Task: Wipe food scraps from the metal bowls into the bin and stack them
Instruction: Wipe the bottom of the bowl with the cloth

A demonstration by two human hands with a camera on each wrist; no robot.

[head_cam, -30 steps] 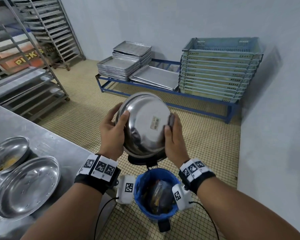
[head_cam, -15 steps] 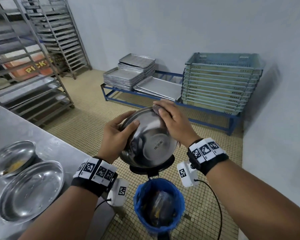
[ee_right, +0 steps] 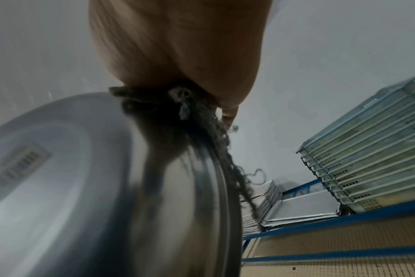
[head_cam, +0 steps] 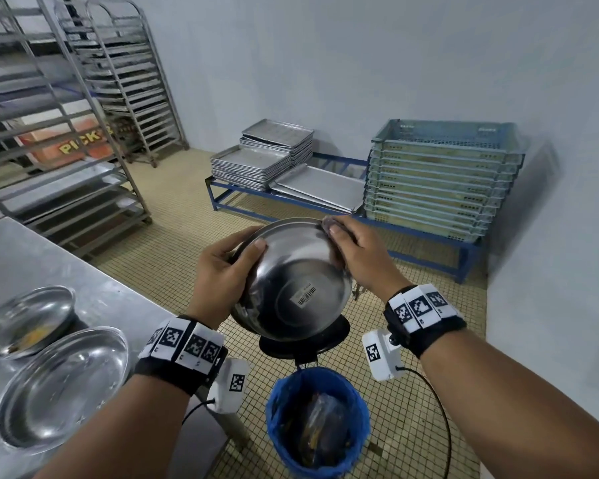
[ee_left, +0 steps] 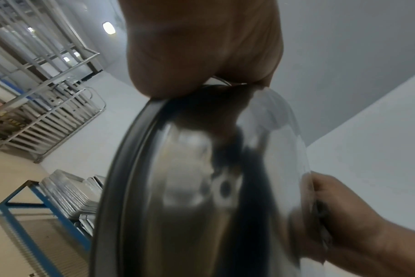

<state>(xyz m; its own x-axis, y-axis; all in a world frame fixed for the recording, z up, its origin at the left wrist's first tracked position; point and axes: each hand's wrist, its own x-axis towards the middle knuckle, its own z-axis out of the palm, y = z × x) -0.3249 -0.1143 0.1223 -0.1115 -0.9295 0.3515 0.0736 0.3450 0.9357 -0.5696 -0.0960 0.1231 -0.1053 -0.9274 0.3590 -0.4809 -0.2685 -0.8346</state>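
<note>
A metal bowl [head_cam: 291,288] is held tilted above the blue-lined bin [head_cam: 317,423], its barcode-stickered underside facing me. My left hand [head_cam: 222,271] grips its left rim, thumb on the outside. My right hand [head_cam: 360,250] holds a dark frayed cloth [head_cam: 327,223] at the bowl's upper right rim. In the right wrist view the cloth [ee_right: 178,112] is bunched between my right hand [ee_right: 178,46] and the bowl's edge [ee_right: 216,187]. In the left wrist view my left hand [ee_left: 201,46] clamps the bowl [ee_left: 190,187]. The bowl's inside is hidden. Dark scraps lie in the bin.
Two more metal bowls sit on the steel table [head_cam: 49,257] at left: a near one [head_cam: 59,385] and a far one [head_cam: 25,319] holding yellow scraps. A black bin lid [head_cam: 305,337] stands behind the bin. Tray racks [head_cam: 49,133], a blue bench with trays [head_cam: 267,160] and crates [head_cam: 440,178] line the walls.
My right hand with the cloth has slid from the bowl's lower right side up to its top right rim. The bowl has tipped so its underside faces me more.
</note>
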